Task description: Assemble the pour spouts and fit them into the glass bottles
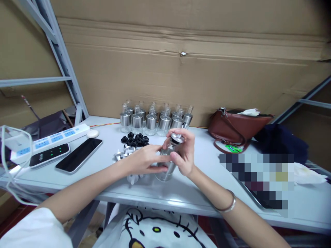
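My left hand [144,160] is wrapped round a small glass-and-metal bottle [165,172] that stands on the grey table [181,193]. My right hand [183,151] pinches the silver cap [177,138] at the bottle's top. Both hands are closed on it. Just left of my hands lie several white plastic parts [122,153], and a pile of black rubber rings [134,139] sits behind them. One more white part [133,178] lies at the near side under my left wrist.
Several finished bottles [155,120] stand in rows against the cardboard wall. Two phones [77,155] and a power strip [51,136] lie at the left. A brown bag [238,127] and dark cloth [279,141] sit at the right.
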`<action>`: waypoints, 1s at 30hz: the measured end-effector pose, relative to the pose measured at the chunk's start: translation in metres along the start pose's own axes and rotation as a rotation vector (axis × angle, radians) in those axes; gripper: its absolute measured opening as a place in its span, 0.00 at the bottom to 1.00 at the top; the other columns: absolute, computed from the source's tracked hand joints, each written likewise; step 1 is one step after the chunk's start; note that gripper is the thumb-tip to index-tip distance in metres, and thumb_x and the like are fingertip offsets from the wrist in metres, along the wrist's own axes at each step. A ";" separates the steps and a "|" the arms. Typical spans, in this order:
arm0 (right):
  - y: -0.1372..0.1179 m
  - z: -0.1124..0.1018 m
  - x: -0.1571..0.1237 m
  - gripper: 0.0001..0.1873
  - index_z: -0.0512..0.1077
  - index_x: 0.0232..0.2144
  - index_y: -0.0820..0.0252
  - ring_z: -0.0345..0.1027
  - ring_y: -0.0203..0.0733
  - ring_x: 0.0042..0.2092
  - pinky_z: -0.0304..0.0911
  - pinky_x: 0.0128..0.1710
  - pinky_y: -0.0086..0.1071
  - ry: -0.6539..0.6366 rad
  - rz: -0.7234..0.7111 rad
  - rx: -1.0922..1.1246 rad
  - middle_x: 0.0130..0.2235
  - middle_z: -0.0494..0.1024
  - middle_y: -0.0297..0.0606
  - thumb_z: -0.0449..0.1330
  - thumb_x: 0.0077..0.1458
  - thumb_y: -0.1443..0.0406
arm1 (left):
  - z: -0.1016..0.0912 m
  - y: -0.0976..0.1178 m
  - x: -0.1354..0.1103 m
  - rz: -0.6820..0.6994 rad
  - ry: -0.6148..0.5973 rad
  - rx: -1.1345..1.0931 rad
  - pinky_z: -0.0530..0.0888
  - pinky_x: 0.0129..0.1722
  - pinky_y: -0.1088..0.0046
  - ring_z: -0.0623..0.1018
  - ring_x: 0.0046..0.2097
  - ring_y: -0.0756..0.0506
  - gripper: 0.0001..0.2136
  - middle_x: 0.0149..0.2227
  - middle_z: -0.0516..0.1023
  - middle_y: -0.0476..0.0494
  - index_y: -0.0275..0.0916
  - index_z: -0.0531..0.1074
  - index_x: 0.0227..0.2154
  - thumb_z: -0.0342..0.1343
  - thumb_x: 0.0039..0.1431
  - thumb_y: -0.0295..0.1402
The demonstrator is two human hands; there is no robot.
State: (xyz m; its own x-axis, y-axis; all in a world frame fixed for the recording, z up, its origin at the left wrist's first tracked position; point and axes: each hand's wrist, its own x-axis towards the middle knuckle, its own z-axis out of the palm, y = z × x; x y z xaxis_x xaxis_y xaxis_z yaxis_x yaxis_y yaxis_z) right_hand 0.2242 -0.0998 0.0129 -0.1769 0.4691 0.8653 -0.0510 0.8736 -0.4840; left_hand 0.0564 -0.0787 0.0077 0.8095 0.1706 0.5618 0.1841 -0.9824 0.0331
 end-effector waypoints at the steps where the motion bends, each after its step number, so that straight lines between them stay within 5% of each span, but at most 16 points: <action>1: 0.001 0.000 0.000 0.20 0.57 0.50 0.47 0.66 0.38 0.31 0.67 0.29 0.38 0.007 0.006 0.018 0.43 0.62 0.38 0.55 0.55 0.60 | 0.000 0.000 0.000 0.005 0.008 0.007 0.70 0.37 0.71 0.72 0.38 0.45 0.13 0.39 0.73 0.39 0.41 0.72 0.44 0.48 0.64 0.40; 15: 0.008 -0.004 -0.007 0.16 0.65 0.45 0.51 0.65 0.40 0.31 0.66 0.33 0.41 0.015 -0.017 -0.095 0.39 0.65 0.38 0.53 0.57 0.54 | 0.000 0.001 0.002 0.038 0.043 0.033 0.68 0.34 0.73 0.71 0.35 0.47 0.12 0.35 0.72 0.42 0.39 0.73 0.39 0.48 0.64 0.40; 30: -0.003 -0.002 0.000 0.13 0.66 0.41 0.53 0.66 0.39 0.30 0.65 0.33 0.41 0.017 -0.081 -0.226 0.34 0.68 0.36 0.56 0.52 0.70 | 0.000 0.001 0.002 0.056 0.075 0.032 0.69 0.35 0.73 0.72 0.35 0.47 0.13 0.35 0.73 0.41 0.38 0.73 0.40 0.48 0.64 0.40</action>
State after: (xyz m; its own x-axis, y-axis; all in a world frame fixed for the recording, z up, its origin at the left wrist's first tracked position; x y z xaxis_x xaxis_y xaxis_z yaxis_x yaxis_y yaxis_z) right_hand 0.2262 -0.1020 0.0140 -0.1646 0.3966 0.9031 0.1573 0.9145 -0.3729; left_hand 0.0586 -0.0793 0.0086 0.7753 0.1081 0.6222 0.1584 -0.9870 -0.0259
